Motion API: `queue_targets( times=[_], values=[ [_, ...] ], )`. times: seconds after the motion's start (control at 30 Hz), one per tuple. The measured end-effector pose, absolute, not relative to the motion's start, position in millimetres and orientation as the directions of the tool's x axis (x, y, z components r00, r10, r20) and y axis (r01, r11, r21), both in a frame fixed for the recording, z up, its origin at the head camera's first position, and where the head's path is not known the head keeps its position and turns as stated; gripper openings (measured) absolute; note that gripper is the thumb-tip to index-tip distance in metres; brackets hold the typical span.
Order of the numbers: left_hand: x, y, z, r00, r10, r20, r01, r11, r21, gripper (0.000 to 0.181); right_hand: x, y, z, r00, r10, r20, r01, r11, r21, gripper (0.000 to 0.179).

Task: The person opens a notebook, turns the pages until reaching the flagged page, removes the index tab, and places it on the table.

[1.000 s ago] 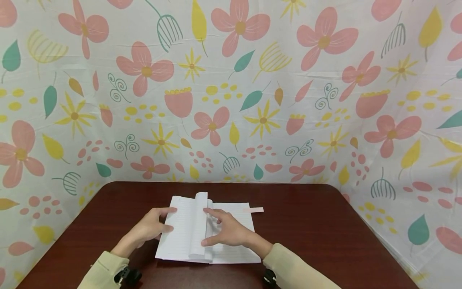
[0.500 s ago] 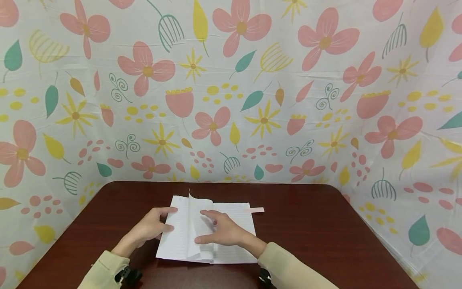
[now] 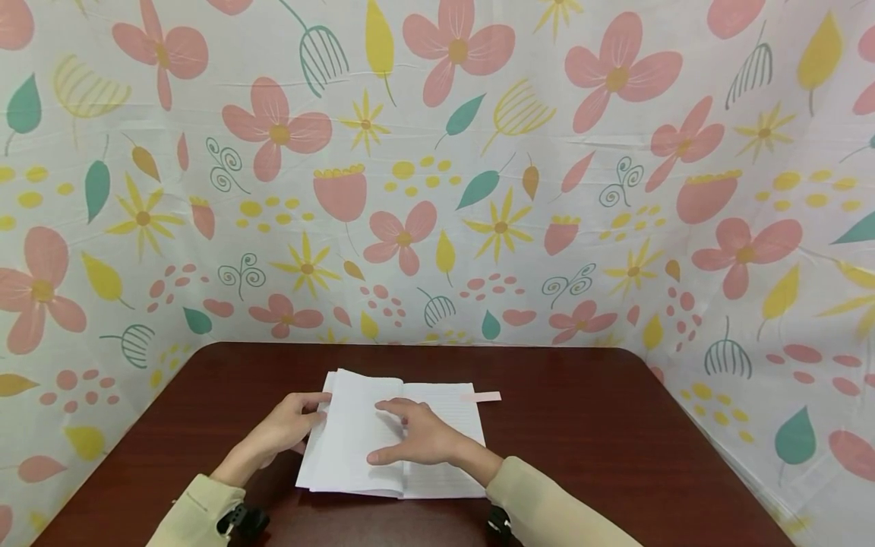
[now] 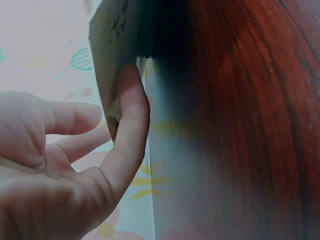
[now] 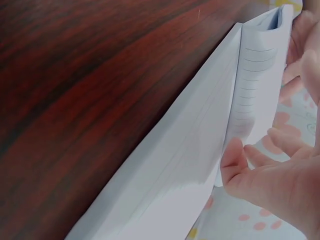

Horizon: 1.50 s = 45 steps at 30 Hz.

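Observation:
An open notebook [image 3: 444, 441] with lined white pages lies on the table. My left hand [image 3: 283, 425] holds its left edge. In the left wrist view, a finger [image 4: 131, 110] of that hand lies against the underside of the notebook's cover [image 4: 112, 45], which bears dark lettering. Over the left-hand page [image 3: 349, 433], my right hand [image 3: 431, 433] spreads its thumb and index finger, its fingers loosely extended. In the right wrist view, its fingertips are close to the curved page [image 5: 255, 85]; whether they touch it I cannot tell.
A pale paper tab [image 3: 487, 396] sticks out from the notebook's right edge. The dark red-brown table [image 3: 567, 433] has a flower-patterned cloth [image 3: 437, 175] behind it and along its sides. Black wrist cameras [image 3: 242, 523] sit at both cuffs.
A raised page has turned over leftward and now lies on the left side. My right hand has shifted slightly left, its fingers opening. The left hand stays at the left edge.

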<state>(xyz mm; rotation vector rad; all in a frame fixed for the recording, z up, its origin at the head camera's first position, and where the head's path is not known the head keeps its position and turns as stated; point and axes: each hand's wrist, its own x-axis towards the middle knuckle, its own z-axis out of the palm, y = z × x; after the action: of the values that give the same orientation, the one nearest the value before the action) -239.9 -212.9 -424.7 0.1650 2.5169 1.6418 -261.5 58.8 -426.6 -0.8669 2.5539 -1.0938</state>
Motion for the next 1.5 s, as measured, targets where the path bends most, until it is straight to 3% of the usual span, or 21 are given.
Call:
queue_targets(
  times=[0.23, 0.5, 0.97, 1.5],
  values=[
    [-240.1, -211.3, -423.4, -0.987, 0.135, -0.086, -0.025, 0.4, 0.916, 0.044, -261.5, 60.1, -428.2, -0.791, -0.611, 0.038, -0.449, 0.537, -0.714, 0.082],
    [-239.9, -211.0, -427.5, -0.988, 0.134, -0.082, -0.016, 0.433, 0.901, 0.061, -259.8, 64.9, -427.1, -0.77, -0.635, 0.068, -0.482, 0.509, -0.713, 0.079],
    [-241.8, -211.3, -428.7, -0.993, 0.109, -0.043, 0.028, 0.58, 0.814, 0.081, -247.2, 90.6, -423.4, -0.772, -0.636, 0.002, -0.408, 0.493, -0.769, 0.074],
    [-246.0, -206.9, -430.8, -0.992, 0.125, 0.023, 0.11, 0.751, 0.651, 0.06, -251.6, 150.3, -421.1, -0.788, -0.606, 0.11, -0.485, 0.5, -0.718, 0.052]
  ],
)
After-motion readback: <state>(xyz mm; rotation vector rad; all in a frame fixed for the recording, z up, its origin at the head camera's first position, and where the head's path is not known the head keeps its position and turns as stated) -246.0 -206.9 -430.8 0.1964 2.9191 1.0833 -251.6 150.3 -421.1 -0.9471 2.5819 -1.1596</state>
